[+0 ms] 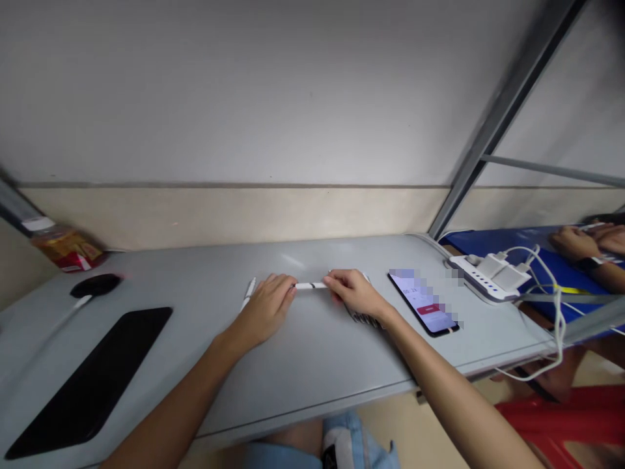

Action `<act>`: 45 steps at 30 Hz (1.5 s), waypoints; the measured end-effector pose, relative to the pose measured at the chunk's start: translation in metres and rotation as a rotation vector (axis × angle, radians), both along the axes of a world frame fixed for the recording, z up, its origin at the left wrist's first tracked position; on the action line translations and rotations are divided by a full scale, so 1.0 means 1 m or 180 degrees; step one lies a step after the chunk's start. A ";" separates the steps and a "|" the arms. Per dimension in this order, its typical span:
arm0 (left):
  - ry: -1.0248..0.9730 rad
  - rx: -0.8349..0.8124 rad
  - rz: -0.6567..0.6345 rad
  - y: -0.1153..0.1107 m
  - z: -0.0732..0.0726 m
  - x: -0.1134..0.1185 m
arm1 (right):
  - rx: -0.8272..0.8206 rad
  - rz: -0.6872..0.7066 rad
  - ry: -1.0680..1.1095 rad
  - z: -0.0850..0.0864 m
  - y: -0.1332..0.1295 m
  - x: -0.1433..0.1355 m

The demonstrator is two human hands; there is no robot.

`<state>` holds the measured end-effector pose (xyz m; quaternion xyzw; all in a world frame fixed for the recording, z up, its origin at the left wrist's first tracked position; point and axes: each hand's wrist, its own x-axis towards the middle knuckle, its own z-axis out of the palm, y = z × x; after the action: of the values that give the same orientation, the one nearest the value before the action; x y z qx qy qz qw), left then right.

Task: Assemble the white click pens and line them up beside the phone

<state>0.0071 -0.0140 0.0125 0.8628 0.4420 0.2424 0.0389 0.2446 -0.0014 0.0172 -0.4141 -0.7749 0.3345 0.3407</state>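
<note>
A slim white pen [305, 286] with a dark band lies level between my two hands, above the grey desk. My left hand [270, 301] is closed round its left end, where a dark bit shows by the fingertips. With thumb and fingers, my right hand [354, 291] pinches the other end. Another white pen-like stick [249, 290] rests on the desk just left of my left hand and is partly covered by it. Beneath my right hand and wrist, a striped black-and-white row of items [362, 318] sticks out; I cannot tell what they are.
A phone with a lit screen [424, 301] lies right of my hands, before a white power strip [481, 279] with plugs and cables. At left are a black mat [92, 384], a black round-ended object [95, 284] and a bottle [63, 246]. Another person's hands [579, 242] are far right.
</note>
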 end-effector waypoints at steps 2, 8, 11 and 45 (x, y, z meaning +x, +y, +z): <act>0.0023 -0.0014 -0.0015 -0.001 0.001 0.001 | -0.0006 -0.0034 -0.0045 0.000 0.000 0.000; 0.0038 -0.0016 0.0005 -0.001 0.001 0.001 | 0.0061 0.0003 -0.0059 0.001 0.001 0.001; 0.0058 -0.0031 0.0009 -0.001 0.000 0.001 | 0.0020 -0.0007 -0.0108 0.001 0.001 0.002; 0.0108 -0.0212 0.0133 0.007 -0.008 -0.003 | 0.0840 -0.0017 -0.0589 0.002 -0.002 -0.002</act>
<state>0.0042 -0.0070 0.0047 0.8555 0.4684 0.2137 0.0551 0.2426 -0.0032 0.0190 -0.3968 -0.8391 0.1893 0.3202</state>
